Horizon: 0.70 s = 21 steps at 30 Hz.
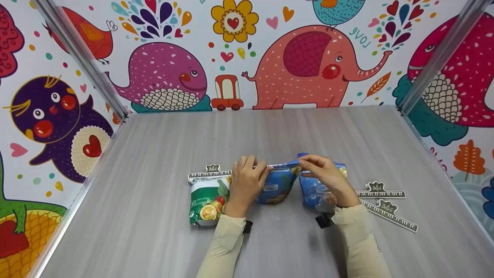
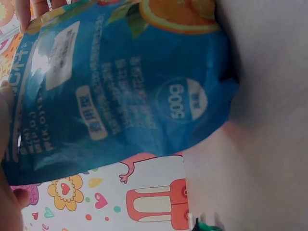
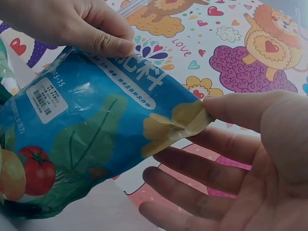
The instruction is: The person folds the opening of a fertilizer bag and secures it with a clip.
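Observation:
A blue fertilizer bag [image 1: 274, 190], printed with fruit and "500g" on the side in the left wrist view, is held up by its top edge. My left hand [image 1: 247, 181] grips that edge from the left, thumb lying over the front in the right wrist view. At the bag's other top corner, my right hand [image 3: 269, 154] pinches the yellow-printed tip between thumb and index finger, the remaining fingers spread. The top edge is pulled straight between both hands. A second blue bag [image 1: 313, 193] sits behind the right hand, partly hidden by it.
Left of the hands lies a green and white bag [image 1: 204, 199] with a piano-key clip [image 1: 210, 174] across its top. Two similar clips, one straight [image 1: 382, 194] and one slanted [image 1: 393, 219], lie on the table [image 1: 162, 146] at right. Printed walls [image 1: 239, 50] border the table.

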### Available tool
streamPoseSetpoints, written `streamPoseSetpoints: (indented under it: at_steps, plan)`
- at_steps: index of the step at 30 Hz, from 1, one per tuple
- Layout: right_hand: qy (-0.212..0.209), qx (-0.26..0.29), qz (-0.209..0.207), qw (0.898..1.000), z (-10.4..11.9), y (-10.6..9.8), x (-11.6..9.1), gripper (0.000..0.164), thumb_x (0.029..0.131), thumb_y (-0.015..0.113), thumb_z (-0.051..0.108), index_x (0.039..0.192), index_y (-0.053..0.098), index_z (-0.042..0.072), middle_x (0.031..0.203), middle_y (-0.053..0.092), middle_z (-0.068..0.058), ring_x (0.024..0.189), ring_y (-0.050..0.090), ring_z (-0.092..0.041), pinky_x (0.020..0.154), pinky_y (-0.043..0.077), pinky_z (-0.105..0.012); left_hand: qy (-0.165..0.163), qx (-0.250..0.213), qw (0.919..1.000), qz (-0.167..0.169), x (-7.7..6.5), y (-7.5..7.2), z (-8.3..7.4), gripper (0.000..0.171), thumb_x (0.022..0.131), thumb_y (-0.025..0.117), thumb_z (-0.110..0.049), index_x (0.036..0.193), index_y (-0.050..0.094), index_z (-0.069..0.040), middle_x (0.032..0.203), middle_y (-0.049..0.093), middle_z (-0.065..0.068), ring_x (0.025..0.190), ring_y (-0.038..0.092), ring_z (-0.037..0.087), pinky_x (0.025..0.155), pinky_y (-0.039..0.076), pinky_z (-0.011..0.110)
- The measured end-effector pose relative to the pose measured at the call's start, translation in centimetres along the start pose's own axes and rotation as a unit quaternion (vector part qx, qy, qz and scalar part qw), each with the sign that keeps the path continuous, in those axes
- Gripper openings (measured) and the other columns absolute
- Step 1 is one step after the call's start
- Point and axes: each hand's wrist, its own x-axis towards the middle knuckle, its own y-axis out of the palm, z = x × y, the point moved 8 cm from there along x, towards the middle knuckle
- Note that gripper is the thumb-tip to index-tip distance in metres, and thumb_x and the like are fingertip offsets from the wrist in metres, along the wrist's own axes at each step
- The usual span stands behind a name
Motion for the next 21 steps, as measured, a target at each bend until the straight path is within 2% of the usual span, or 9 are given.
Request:
streamPoseSetpoints:
  at_steps: [3,7,10,13,15,16,18,21]
  plan:
    - [-0.003,-0.034,-0.015,0.999,0.4,-0.1,-0.2,0.031,0.102,0.058,0.014,0.120,0.061,-0.011,0.104,0.065,-0.005,0.096,0.063,-0.011,0.090,0.052,-0.035,-0.003,0.001,1.0000,0.000,0.0,0.0,0.1,0.034,0.100,0.055,-0.043,0.082,0.063,-0.015,0.081,0.049,0.003,0.075,0.040,0.021,0.064,0.032,0.035]
    - [-0.026,-0.086,-0.041,0.995,1.2,-0.3,-0.8,0.029,0.102,0.059,0.014,0.122,0.063,-0.007,0.114,0.067,-0.014,0.099,0.063,-0.011,0.090,0.051,-0.031,-0.005,0.001,1.0000,0.000,-0.1,0.0,0.1,0.034,0.100,0.056,-0.043,0.082,0.063,-0.015,0.081,0.049,0.003,0.075,0.040,0.021,0.065,0.032,0.035]
    - [-0.057,-0.126,-0.072,0.988,2.1,-0.5,-1.1,0.025,0.100,0.061,0.014,0.119,0.068,-0.001,0.116,0.069,-0.015,0.100,0.064,-0.011,0.087,0.050,-0.025,-0.010,-0.002,0.9999,0.004,-0.3,0.1,0.1,0.033,0.099,0.058,-0.043,0.082,0.063,-0.015,0.081,0.049,0.003,0.075,0.041,0.021,0.065,0.032,0.035]
    - [-0.106,-0.160,-0.107,0.975,3.4,-0.4,-1.5,0.019,0.098,0.065,0.012,0.114,0.072,0.003,0.110,0.071,-0.011,0.098,0.065,-0.014,0.086,0.050,-0.026,-0.015,-0.006,0.9998,0.009,-0.3,0.2,0.2,0.032,0.098,0.059,-0.042,0.082,0.064,-0.015,0.081,0.049,0.003,0.075,0.041,0.021,0.065,0.033,0.035]
    - [-0.156,-0.184,-0.129,0.962,4.3,-0.1,-1.8,0.016,0.095,0.067,0.008,0.110,0.073,0.004,0.106,0.072,-0.008,0.098,0.066,-0.018,0.087,0.051,-0.028,-0.018,-0.008,0.9998,0.010,-0.3,0.2,0.2,0.032,0.098,0.060,-0.042,0.082,0.064,-0.015,0.081,0.049,0.003,0.075,0.041,0.021,0.065,0.033,0.035]
    - [-0.187,-0.200,-0.139,0.952,4.9,0.1,-2.0,0.016,0.094,0.069,0.006,0.109,0.073,0.003,0.105,0.072,-0.007,0.098,0.066,-0.020,0.087,0.052,-0.030,-0.019,-0.009,0.9997,0.010,-0.3,0.2,0.2,0.032,0.098,0.060,-0.042,0.082,0.064,-0.015,0.081,0.049,0.003,0.075,0.041,0.021,0.065,0.033,0.035]
    - [-0.249,-0.236,-0.160,0.926,5.8,0.7,-2.4,0.016,0.089,0.072,0.001,0.105,0.073,0.003,0.103,0.072,-0.006,0.099,0.066,-0.023,0.090,0.050,-0.031,-0.019,-0.010,0.9997,0.008,-0.2,0.2,0.2,0.032,0.098,0.059,-0.042,0.082,0.064,-0.015,0.081,0.049,0.002,0.075,0.041,0.021,0.065,0.033,0.035]
    - [-0.332,-0.290,-0.182,0.879,6.9,1.7,-3.0,0.019,0.084,0.075,-0.003,0.102,0.073,0.003,0.103,0.070,-0.009,0.099,0.063,-0.027,0.090,0.048,-0.033,-0.017,-0.009,0.9998,0.003,-0.1,0.1,0.2,0.033,0.098,0.059,-0.043,0.082,0.064,-0.015,0.081,0.050,0.003,0.076,0.042,0.021,0.064,0.033,0.035]
